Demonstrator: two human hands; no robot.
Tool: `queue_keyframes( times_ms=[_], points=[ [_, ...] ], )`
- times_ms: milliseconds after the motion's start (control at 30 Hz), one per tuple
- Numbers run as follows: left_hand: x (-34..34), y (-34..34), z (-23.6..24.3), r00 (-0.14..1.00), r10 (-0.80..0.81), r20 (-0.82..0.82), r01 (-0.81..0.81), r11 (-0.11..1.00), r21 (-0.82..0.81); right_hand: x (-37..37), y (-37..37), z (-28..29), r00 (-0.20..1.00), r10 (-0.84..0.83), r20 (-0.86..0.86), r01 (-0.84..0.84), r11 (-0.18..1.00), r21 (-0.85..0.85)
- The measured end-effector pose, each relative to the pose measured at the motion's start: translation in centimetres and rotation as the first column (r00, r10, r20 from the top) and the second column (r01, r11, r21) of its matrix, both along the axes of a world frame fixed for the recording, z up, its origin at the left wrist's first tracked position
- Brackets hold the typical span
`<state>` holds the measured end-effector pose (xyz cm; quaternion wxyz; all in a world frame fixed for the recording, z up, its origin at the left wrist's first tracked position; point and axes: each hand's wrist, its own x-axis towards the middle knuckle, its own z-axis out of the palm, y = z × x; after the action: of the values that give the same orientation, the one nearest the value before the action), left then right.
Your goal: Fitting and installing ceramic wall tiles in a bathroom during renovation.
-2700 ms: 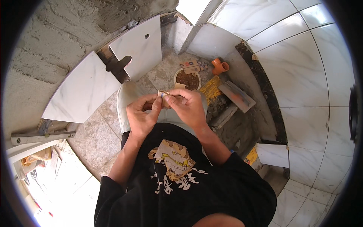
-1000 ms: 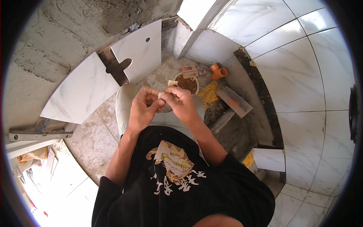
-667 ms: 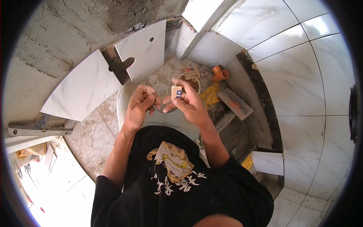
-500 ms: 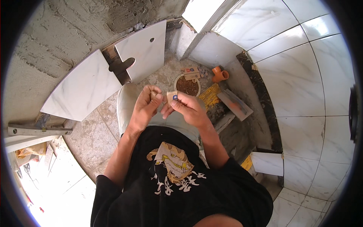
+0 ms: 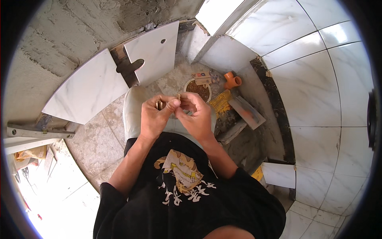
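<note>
My left hand (image 5: 155,115) and my right hand (image 5: 197,115) meet above my lap, with fingertips touching. A small brass-coloured piece (image 5: 159,104) shows between the curled fingers of the left hand; its kind cannot be made out. Between the meeting fingertips stands a thin tan cardboard piece (image 5: 178,96), seen nearly edge-on. The right thumb and fingers pinch it, and the left thumb presses close to it. Most of it is hidden by fingers.
Ahead on the floor are a round tub (image 5: 198,90) of brown stuff, a small cardboard box (image 5: 202,78) and an orange pipe fitting (image 5: 232,81). A flat trowel (image 5: 247,112) lies at right. White tiles (image 5: 88,88) line the left wall; a spirit level (image 5: 39,132) rests at far left.
The hands have come together from slightly apart. The tan cardboard piece, whose blue-marked face showed before, has turned edge-on between the fingers.
</note>
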<state>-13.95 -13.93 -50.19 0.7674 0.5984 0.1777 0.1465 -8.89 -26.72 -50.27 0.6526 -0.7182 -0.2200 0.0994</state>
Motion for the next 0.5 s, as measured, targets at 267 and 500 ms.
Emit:
queue_keyframes(
  times_ms=[267,500],
  points=[
    [-0.4,1.5,0.2,0.986,-0.157,-0.062,0.165,0.973,0.159,0.4,-1.0,0.2,0.997,0.054,-0.046,-0.052,0.997,0.05],
    [-0.6,1.8,-0.3,0.991,-0.112,-0.067,0.112,0.994,-0.009,0.7,-1.8,0.8,0.97,0.123,-0.209,-0.106,0.99,0.093]
  ],
)
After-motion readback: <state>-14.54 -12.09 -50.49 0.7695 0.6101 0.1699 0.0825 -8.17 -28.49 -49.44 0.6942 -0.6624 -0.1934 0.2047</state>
